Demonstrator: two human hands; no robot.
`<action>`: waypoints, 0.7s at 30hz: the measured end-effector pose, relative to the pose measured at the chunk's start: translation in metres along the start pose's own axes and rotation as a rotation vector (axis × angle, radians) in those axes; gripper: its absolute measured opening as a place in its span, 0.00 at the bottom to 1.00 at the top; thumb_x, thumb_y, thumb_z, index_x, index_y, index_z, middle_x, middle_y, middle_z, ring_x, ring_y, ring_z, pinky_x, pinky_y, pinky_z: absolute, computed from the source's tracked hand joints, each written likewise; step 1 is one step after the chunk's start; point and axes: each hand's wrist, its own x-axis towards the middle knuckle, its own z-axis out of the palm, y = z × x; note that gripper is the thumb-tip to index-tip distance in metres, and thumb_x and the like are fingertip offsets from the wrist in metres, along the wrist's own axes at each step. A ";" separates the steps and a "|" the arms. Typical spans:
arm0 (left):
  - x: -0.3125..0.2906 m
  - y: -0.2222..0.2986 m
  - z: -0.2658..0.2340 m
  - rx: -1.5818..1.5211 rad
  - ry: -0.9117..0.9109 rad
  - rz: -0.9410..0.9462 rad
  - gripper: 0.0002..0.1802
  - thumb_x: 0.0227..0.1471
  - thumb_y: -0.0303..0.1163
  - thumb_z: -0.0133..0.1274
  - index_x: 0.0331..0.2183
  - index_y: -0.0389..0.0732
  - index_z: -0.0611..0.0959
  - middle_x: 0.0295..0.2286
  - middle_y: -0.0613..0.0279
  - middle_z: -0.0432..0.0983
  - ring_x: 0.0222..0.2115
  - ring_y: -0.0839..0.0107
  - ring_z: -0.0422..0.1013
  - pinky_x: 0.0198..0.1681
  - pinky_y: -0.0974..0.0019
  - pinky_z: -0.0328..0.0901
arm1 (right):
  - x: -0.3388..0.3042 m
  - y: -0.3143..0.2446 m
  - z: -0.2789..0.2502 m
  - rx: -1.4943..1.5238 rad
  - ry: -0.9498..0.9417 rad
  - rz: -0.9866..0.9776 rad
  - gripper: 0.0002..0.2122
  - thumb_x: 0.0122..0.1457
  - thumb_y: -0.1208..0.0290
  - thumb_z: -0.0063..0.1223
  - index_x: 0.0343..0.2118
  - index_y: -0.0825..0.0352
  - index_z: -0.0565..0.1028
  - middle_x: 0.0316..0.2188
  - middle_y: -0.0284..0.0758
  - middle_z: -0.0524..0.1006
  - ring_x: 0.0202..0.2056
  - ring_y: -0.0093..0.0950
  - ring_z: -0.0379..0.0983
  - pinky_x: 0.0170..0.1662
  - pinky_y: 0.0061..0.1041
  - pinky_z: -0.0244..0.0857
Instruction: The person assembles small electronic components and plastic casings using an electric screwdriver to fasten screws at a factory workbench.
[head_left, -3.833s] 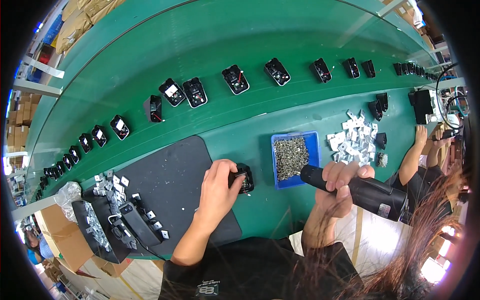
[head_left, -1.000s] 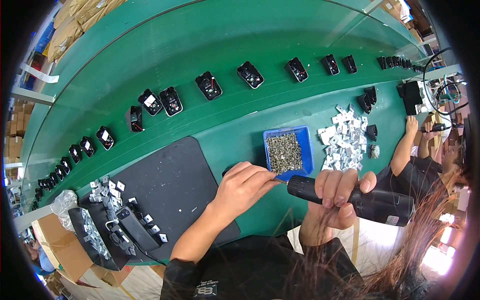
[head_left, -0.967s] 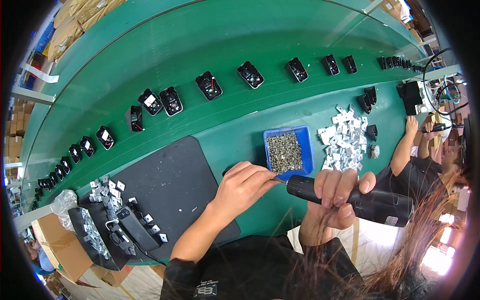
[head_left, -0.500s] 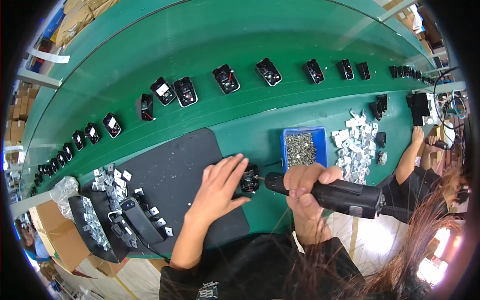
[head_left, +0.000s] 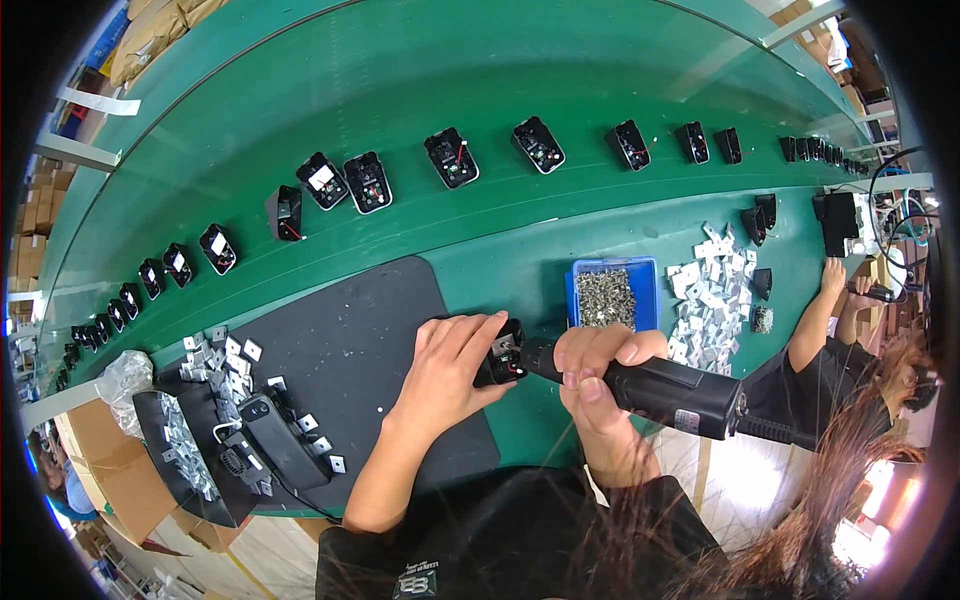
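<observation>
My left hand [head_left: 445, 365] is closed round the left side of a small black plastic housing [head_left: 508, 345], which is tilted so its open inside faces my right. Some circuitry and a bit of red wire show inside it. In my right hand [head_left: 605, 375] is a black electric screwdriver [head_left: 675, 392], lying nearly level, its nose pointing left into the housing. The bit's tip is hidden, so I cannot tell whether a screw is on it. Just beyond my right hand stands a blue bin [head_left: 652, 290] of small metal screws [head_left: 605, 295].
A dark mat [head_left: 330, 320] lies under my left arm. Silver plates are piled at right [head_left: 712, 295] and left [head_left: 225, 370], beside a black device [head_left: 285, 440]. Similar housings [head_left: 452, 158] line the green belt [head_left: 600, 90] beyond. A co-worker's arm [head_left: 820, 310] is at far right.
The screwdriver has shifted left, its nose now right at the housing. My left hand has moved slightly right, and the housing is tipped more. Housings at left on the belt have slid slightly left.
</observation>
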 end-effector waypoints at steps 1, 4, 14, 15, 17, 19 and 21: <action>0.000 0.000 0.000 0.001 -0.002 -0.001 0.44 0.28 0.35 0.69 0.51 0.41 0.72 0.42 0.58 0.71 0.45 0.60 0.67 0.51 0.55 0.57 | 0.000 0.001 -0.001 -0.018 -0.022 0.004 0.20 0.48 0.91 0.50 0.41 0.59 0.62 0.24 0.30 0.67 0.24 0.24 0.65 0.32 0.29 0.64; 0.003 0.000 -0.002 -0.011 -0.010 0.012 0.43 0.28 0.35 0.69 0.51 0.41 0.72 0.42 0.59 0.72 0.44 0.60 0.67 0.51 0.55 0.57 | 0.001 0.006 -0.003 -0.045 -0.065 -0.013 0.20 0.46 0.92 0.50 0.40 0.61 0.63 0.24 0.30 0.67 0.23 0.24 0.65 0.31 0.28 0.64; 0.014 -0.002 0.010 -0.057 0.047 0.086 0.41 0.26 0.36 0.69 0.48 0.39 0.74 0.38 0.58 0.72 0.42 0.59 0.68 0.52 0.55 0.57 | 0.009 0.002 -0.003 -0.134 -0.161 -0.021 0.17 0.49 0.88 0.51 0.35 0.58 0.61 0.20 0.28 0.64 0.20 0.22 0.62 0.27 0.26 0.60; 0.010 -0.003 0.009 -0.058 0.049 0.073 0.41 0.26 0.36 0.69 0.48 0.39 0.74 0.38 0.58 0.72 0.42 0.59 0.68 0.52 0.54 0.57 | 0.008 0.004 -0.001 -0.108 -0.128 0.007 0.17 0.49 0.88 0.52 0.35 0.59 0.61 0.20 0.28 0.63 0.20 0.22 0.62 0.27 0.26 0.60; 0.013 0.000 0.009 -0.065 0.045 0.073 0.41 0.26 0.35 0.69 0.47 0.39 0.74 0.38 0.58 0.72 0.42 0.58 0.68 0.52 0.54 0.57 | 0.008 0.005 -0.005 -0.091 -0.142 0.002 0.17 0.49 0.87 0.52 0.36 0.58 0.61 0.20 0.28 0.64 0.20 0.23 0.62 0.27 0.26 0.60; 0.015 0.002 0.008 -0.054 0.014 0.068 0.41 0.26 0.36 0.69 0.47 0.39 0.73 0.38 0.58 0.72 0.42 0.58 0.68 0.52 0.54 0.58 | 0.009 0.003 -0.007 -0.074 -0.152 -0.003 0.18 0.49 0.86 0.52 0.37 0.58 0.61 0.20 0.28 0.64 0.20 0.23 0.62 0.27 0.26 0.60; 0.017 0.006 0.006 -0.027 -0.011 0.065 0.41 0.27 0.36 0.69 0.47 0.39 0.73 0.39 0.58 0.72 0.43 0.58 0.68 0.52 0.54 0.57 | 0.013 -0.004 -0.007 -0.111 -0.145 0.044 0.18 0.50 0.85 0.52 0.40 0.57 0.62 0.20 0.28 0.64 0.20 0.22 0.62 0.26 0.26 0.59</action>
